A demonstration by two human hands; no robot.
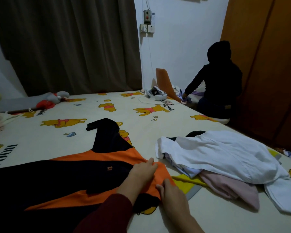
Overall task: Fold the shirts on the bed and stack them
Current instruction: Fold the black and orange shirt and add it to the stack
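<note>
Head view: a black and orange shirt (60, 175) is lying spread flat across the near left of a bed (141, 125) covered in a cartoon-bear sheet. The left hand (144, 170) is resting on the shirt's orange edge, fingers straight and relaxed. The right hand (170, 190) is pinching that same orange edge just beside it. A heap of white and pink shirts (225, 158) is lying to the right. Another person (220, 81) is sitting at the bed's far corner.

Matt cloth shirt (60, 175), printed cotton-like bedsheet (141, 125), smooth wooden wardrobe (267, 64)
</note>
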